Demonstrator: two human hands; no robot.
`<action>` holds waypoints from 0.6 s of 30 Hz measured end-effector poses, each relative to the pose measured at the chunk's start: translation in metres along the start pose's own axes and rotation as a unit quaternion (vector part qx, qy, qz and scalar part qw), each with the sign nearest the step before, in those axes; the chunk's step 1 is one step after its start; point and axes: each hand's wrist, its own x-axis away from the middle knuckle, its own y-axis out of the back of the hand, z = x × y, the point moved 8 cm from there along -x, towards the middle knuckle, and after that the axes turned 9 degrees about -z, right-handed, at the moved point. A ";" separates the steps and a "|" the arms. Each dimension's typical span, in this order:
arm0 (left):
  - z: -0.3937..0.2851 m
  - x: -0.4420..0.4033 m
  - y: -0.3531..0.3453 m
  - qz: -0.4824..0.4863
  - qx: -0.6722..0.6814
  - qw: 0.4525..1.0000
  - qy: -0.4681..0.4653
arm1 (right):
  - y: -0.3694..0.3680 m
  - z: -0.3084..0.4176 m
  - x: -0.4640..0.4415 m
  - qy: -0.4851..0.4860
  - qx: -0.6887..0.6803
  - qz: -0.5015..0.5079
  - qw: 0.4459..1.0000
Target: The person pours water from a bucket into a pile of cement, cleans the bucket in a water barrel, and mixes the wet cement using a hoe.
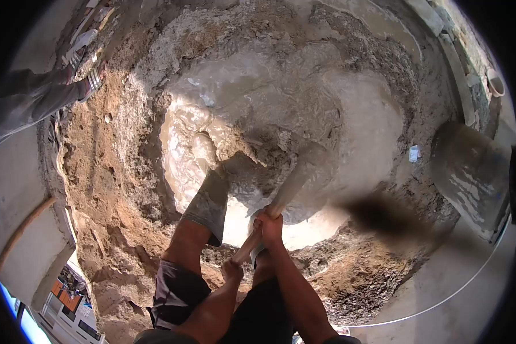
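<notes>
Both hands grip one long wooden handle that slants up and to the right into wet grey mud. My left hand (232,269) is closed round its lower end, near my thigh. Higher up, my right hand (270,225) is wrapped round the handle (291,186). The tool's head is sunk in the mud (269,97) and mostly hidden. A mud-coated boot (210,198) on one of my legs stands in the wet mix; the other leg is partly hidden behind my arms.
Rough brown soil (97,172) rings the wet pool. Another person's legs (46,94) are at the upper left. A muddy grey container (470,178) stands at the right, below a small bucket (495,83). A dark blurred shape (384,215) crosses the lower right.
</notes>
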 end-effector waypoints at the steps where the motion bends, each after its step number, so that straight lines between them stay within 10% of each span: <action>1: -0.013 -0.007 0.004 -0.010 -0.009 0.999 -0.035 | -0.007 0.014 -0.001 0.024 -0.012 0.010 1.000; 11: -0.261 -0.112 0.108 -0.016 0.129 0.956 -0.264 | -0.143 0.222 -0.052 0.191 -0.047 0.006 0.980; 18: -0.305 -0.187 0.163 0.053 0.114 0.965 -0.232 | -0.257 0.232 -0.177 0.185 0.143 -0.057 0.971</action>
